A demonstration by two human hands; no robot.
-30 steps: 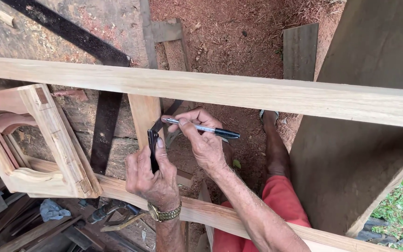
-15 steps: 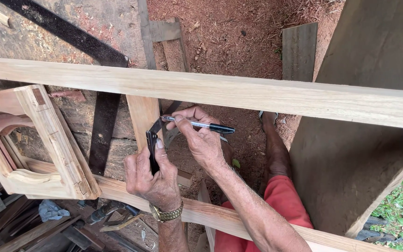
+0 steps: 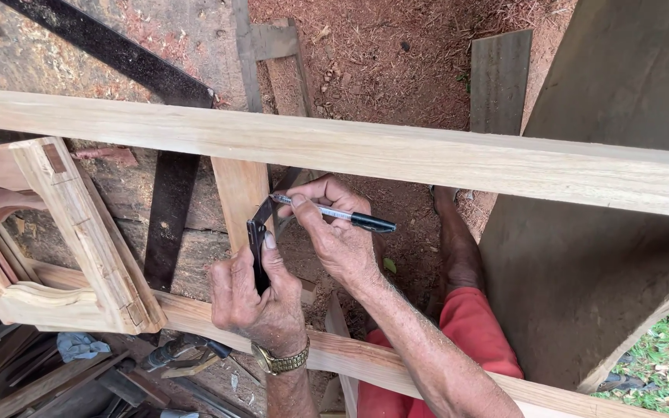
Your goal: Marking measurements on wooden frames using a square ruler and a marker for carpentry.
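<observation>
Here a small dark try square (image 3: 258, 232) is pressed against the short upright wooden piece (image 3: 240, 203) by the left hand (image 3: 261, 298), whose fingers are closed round the stock with the thumb laid along it. A pen (image 3: 334, 214) with a black cap end is pinched in the closed right hand (image 3: 336, 232), its tip brought to the edge of the upright just beside the square's blade. The upright stands between the long upper rail (image 3: 396, 155) and the lower rail (image 3: 195, 313) of the frame (both pale, freshly planed timber).

The step in hand is judged to be the marking of a square line on the upright. It is best done with the stock kept hard and flat against the face of the wood, so that no rocking is allowed. The pen should be leaned so that its tip runs tight in the corner against the blade, and the line drawn in one even stroke. Pressure ought to be kept light, since a wandering tip would spoil the mark. A carved arched frame (image 3: 56, 232) lies at the left, and a wristwatch (image 3: 280, 360) is worn on the left wrist.
</observation>
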